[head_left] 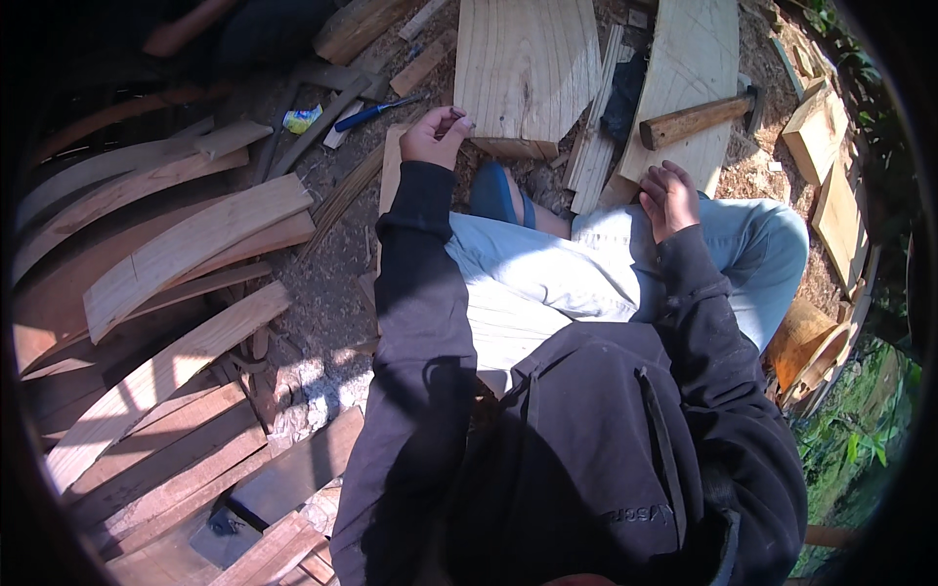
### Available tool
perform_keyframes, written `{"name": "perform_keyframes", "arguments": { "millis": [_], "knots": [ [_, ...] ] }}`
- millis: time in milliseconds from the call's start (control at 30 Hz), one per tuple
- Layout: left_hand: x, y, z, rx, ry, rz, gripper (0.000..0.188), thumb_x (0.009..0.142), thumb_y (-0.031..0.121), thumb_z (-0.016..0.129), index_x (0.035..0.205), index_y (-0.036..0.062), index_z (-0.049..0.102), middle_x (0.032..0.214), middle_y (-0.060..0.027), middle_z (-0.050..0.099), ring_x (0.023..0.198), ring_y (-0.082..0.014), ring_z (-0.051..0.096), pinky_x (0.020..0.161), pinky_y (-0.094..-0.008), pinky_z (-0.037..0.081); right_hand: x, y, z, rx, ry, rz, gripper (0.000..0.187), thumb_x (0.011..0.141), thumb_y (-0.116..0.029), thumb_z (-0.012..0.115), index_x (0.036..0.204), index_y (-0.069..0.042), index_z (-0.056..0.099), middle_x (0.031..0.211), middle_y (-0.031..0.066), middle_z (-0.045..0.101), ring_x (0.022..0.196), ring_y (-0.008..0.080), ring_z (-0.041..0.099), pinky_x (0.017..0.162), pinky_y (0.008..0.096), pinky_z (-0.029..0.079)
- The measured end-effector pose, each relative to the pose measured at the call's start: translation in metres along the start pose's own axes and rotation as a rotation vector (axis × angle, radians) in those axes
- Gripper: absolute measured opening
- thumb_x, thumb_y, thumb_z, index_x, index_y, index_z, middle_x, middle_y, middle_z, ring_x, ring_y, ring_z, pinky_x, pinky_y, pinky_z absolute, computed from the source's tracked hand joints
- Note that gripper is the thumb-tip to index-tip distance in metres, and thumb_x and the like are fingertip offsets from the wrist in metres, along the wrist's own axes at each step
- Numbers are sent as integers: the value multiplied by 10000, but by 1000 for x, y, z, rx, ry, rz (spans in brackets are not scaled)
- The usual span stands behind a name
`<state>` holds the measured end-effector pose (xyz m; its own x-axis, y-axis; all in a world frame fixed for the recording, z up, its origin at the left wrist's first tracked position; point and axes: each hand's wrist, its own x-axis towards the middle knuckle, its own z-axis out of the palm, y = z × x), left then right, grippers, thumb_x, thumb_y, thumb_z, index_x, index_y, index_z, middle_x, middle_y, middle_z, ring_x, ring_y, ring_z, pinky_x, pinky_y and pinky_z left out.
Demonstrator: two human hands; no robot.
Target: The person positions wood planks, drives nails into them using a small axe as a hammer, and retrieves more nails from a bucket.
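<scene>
My left hand (435, 137) is raised beside the near left corner of a thick pale wooden block (528, 73), its thumb and fingers pinched together. Whatever small thing may be between them I cannot make out. Over my bent right leg, my right hand (669, 202) is closed with the fingers curled toward the thumb; anything inside is hidden. Just beyond it a wide pale plank (692, 63) lies on the ground, with a wooden-handled hammer (696, 121) across it. A blue-handled tool (363, 117), perhaps a screwdriver, lies to the left of my left hand.
Curved wooden pieces (200, 249) and boards (166, 459) are piled on my left. Narrow strips (593, 127) and a dark cloth-like thing (622, 96) lie between block and plank. Wood chunks (816, 132) sit at right. Another person's arm (186, 27) shows at upper left.
</scene>
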<state>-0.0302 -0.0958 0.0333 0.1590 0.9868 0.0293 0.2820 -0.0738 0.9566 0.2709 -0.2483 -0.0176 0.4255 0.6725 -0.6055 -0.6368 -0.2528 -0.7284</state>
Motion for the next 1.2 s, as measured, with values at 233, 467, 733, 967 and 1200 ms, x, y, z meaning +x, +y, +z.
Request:
{"name": "perform_keyframes", "arguments": {
  "millis": [233,467,733,967,1200],
  "knots": [
    [-1,15,6,269,41,188,183,792,93,711,895,-56,679,855,-72,663,813,-126,612,732,-241,479,133,-40,-48,-618,668,-461,848,755,-543,647,1237,124,443,1209,264,526,1116,346,539,966,396,408],
    [-1,4,7,253,96,220,209,760,148,741,876,-21,701,834,-98,684,753,-161,650,692,-265,508,160,-76,-32,-1011,450,-312,1003,655,-738,572,1151,133,558,1222,283,545,1190,365,501,1005,369,363],
    [-2,-1,5,274,134,228,203,760,148,744,881,-10,704,840,-106,684,758,-179,652,701,-271,510,141,-83,-54,-397,260,-316,313,706,-232,690,812,53,614,748,118,614,644,217,604,611,314,474],
    [-5,8,7,263,152,194,198,770,125,732,887,-30,696,867,-110,684,785,-164,648,723,-258,504,-18,-98,32,-353,-133,-727,505,778,-154,716,1125,-7,380,800,62,543,591,128,541,506,253,454],
    [-1,-6,6,277,168,255,195,766,136,735,890,-11,703,857,-111,686,780,-173,654,717,-255,506,-77,-59,63,-305,-749,-283,466,803,-261,725,1097,-5,470,874,50,523,682,143,583,602,286,493]
  ]
}}
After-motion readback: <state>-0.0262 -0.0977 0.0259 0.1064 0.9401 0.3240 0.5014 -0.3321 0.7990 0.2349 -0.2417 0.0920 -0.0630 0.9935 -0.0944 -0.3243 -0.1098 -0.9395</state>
